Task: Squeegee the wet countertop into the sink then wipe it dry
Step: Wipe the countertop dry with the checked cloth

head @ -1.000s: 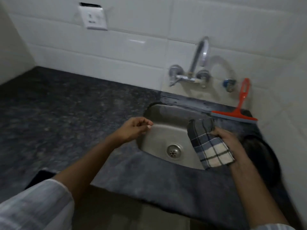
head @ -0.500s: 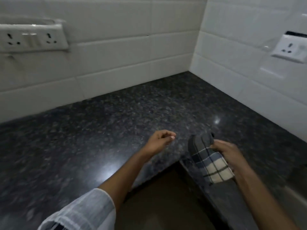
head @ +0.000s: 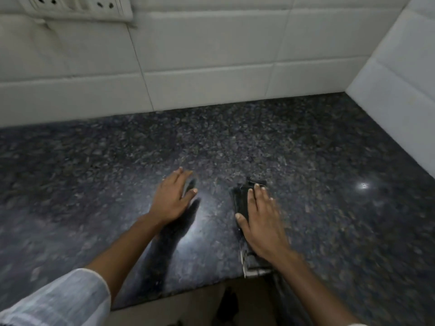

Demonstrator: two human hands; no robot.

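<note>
The dark speckled granite countertop [head: 235, 142] fills the view and shines with a light glare near its front edge. My right hand [head: 263, 222] lies flat, palm down, on the checked cloth [head: 241, 202], pressing it against the counter close to the front edge. Only the cloth's dark far end and a pale strip by my wrist show. My left hand [head: 173, 201] hovers just above the counter to the left, fingers extended and holding nothing. The sink and the squeegee are out of view.
White tiled walls [head: 211, 67] meet the counter at the back and on the right, forming a corner. A socket plate [head: 77, 5] sits on the back wall at top left. The counter's front edge [head: 188, 288] runs below my hands.
The view has swung left from the sink to the counter corner. My right hand has lowered the cloth from the air onto the counter and flattened on it. My left hand has opened out.
</note>
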